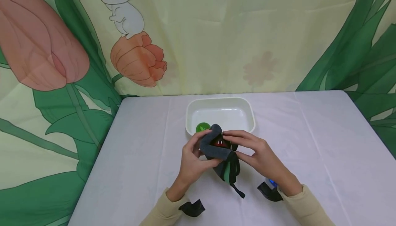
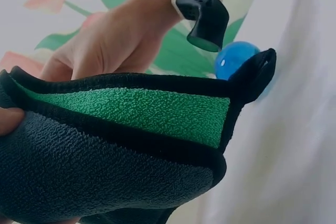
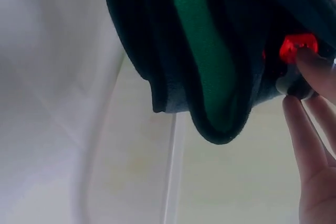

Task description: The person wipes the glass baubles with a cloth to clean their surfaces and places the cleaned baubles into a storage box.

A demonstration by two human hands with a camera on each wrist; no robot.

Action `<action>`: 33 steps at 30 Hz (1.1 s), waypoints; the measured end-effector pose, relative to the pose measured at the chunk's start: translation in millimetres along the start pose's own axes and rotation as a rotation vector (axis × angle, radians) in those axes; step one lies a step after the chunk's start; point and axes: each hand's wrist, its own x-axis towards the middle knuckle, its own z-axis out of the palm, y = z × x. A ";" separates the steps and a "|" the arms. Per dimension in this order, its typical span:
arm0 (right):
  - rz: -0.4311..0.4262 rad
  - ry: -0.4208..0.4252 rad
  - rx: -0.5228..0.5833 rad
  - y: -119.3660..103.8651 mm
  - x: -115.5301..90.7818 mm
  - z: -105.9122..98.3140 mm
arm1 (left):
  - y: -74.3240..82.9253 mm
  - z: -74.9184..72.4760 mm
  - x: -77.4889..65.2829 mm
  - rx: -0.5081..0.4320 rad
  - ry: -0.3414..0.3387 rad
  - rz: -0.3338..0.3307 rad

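Observation:
Both hands hold a folded cloth (image 1: 215, 152), dark grey outside and green inside with black edging, in front of the white tray. My left hand (image 1: 193, 160) grips its left side, thumb on the near face. At the right side, my right hand (image 1: 260, 150) pinches the cloth between fingers and thumb. Within the fold shows a glossy red ball (image 1: 220, 142), mostly hidden by cloth and fingers; the right wrist view shows part of this red ball (image 3: 298, 47) under a thumb. In the left wrist view the green lining of the cloth (image 2: 142, 114) faces the camera.
Behind the hands stands a white tray (image 1: 252, 116) with a green ball (image 1: 202, 127) at its near left corner. A blue ball (image 1: 273, 182) lies on the white-covered table (image 1: 139, 143), partly hidden by my right wrist. A patterned curtain (image 1: 216, 47) hangs behind.

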 end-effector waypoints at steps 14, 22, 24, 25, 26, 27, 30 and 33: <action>0.037 0.087 0.100 -2.4 -1.8 7.8 | 0.9 -0.1 -0.9 0.001 -0.010 0.015; 0.135 0.046 0.092 -4.3 0.7 3.0 | -1.3 -1.2 -1.1 -0.015 -0.011 0.027; 0.116 0.034 0.045 -5.0 1.1 1.0 | -1.8 -1.0 -0.9 -0.013 -0.007 0.030; 0.091 0.030 0.026 -5.1 1.3 0.3 | -1.8 -0.9 -0.8 -0.014 -0.006 0.032; 0.064 0.026 0.011 -5.1 1.3 0.0 | -1.9 -0.7 -0.8 -0.017 -0.006 0.034; 0.037 0.022 -0.003 -4.9 1.2 -0.1 | -1.7 -0.5 -0.7 -0.020 -0.007 0.038; -0.030 0.020 -0.031 -4.0 1.2 0.7 | -0.9 -0.1 -1.1 -0.022 -0.006 0.037; -0.049 0.018 -0.023 -3.4 0.9 1.8 | 0.5 0.1 -1.7 -0.014 -0.005 0.030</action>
